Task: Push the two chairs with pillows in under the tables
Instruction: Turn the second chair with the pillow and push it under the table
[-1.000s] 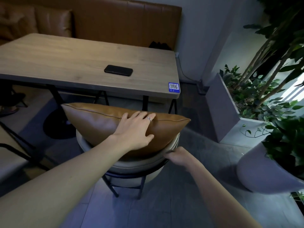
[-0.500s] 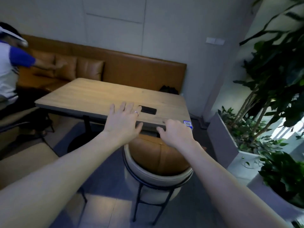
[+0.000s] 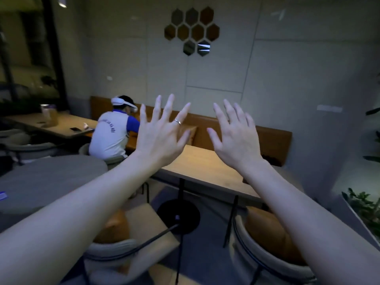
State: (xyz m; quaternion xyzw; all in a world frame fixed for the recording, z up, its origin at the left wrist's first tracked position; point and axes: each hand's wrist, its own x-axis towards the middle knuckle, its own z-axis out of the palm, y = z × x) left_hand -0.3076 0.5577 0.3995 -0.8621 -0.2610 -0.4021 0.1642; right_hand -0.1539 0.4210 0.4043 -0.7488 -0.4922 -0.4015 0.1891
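Note:
Both my hands are raised in the air, fingers spread, holding nothing. My left hand wears a ring; my right hand is beside it. Below them, a round-backed chair with a tan leather pillow stands at the near edge of the wooden table, lower right. A second chair with a tan pillow stands at the lower left, partly behind my left forearm. Neither hand touches a chair.
A person in a white and blue shirt sits at another table to the left. A tan bench runs along the far wall. A grey round surface lies at the left, a planter at the right.
My hands have left the pillow and chair and lifted up with fingers spread. The view has risen from the chair to the wall; the right chair now stands at the table's edge.

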